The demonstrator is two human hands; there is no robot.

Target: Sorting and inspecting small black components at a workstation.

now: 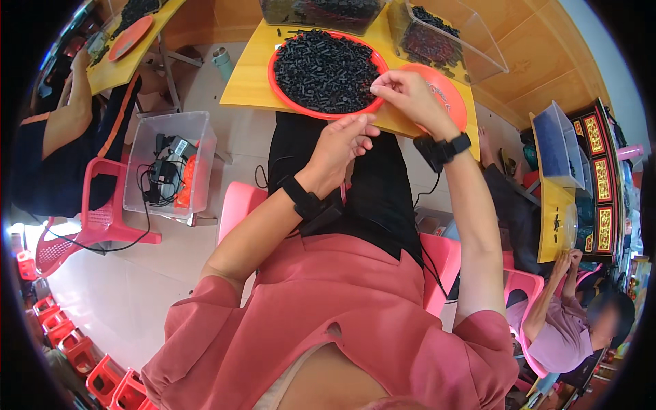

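Note:
A round red tray on the yellow table holds a heap of small black plastic pieces. My right hand is over the tray's right rim, thumb and fingertips pinched beside the black pieces. In front of the tray's near rim, my left hand is raised with its thumb and fingers drawn together. Whatever either hand grips is too small to make out. Partly behind my right hand and wrist lies an orange-red plate with small silvery bits on it.
Two clear bins of dark pieces, one behind the tray and another at right, stand on the yellow table. A clear box of cables sits on the floor at left. Other people work at tables left and right.

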